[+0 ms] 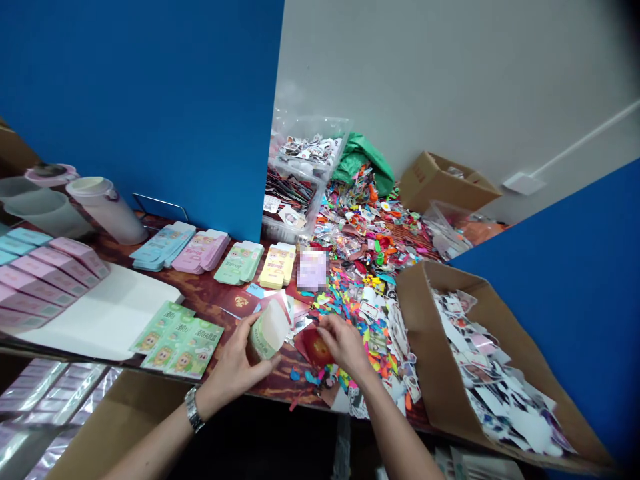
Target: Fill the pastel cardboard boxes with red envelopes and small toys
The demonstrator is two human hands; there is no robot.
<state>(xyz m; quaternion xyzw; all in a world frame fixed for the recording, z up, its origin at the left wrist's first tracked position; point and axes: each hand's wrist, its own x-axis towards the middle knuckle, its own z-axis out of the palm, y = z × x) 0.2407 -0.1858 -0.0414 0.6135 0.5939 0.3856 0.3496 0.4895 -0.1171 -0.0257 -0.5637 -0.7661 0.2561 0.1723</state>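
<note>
My left hand (241,357) is wrapped round a small green card box (270,331), its open end tilted up toward the right. A pale inside shows at that opening. To the right, my right hand (345,343) has its fingers pinched together over a red envelope (316,348) with a gold mark. What the fingertips hold, if anything, is too small to tell. Left of my left hand lie several flat green boxes (183,340). Beyond the held box are loose cards (255,291) and another red envelope (235,303).
Stacks of blue boxes (165,245), pink boxes (201,251), green boxes (240,262) and yellow boxes (277,265) line the back. Small colourful trinkets (373,240) are heaped to the right. A cardboard box (417,347) of stickers stands at right; filled pink boxes (55,273) at left.
</note>
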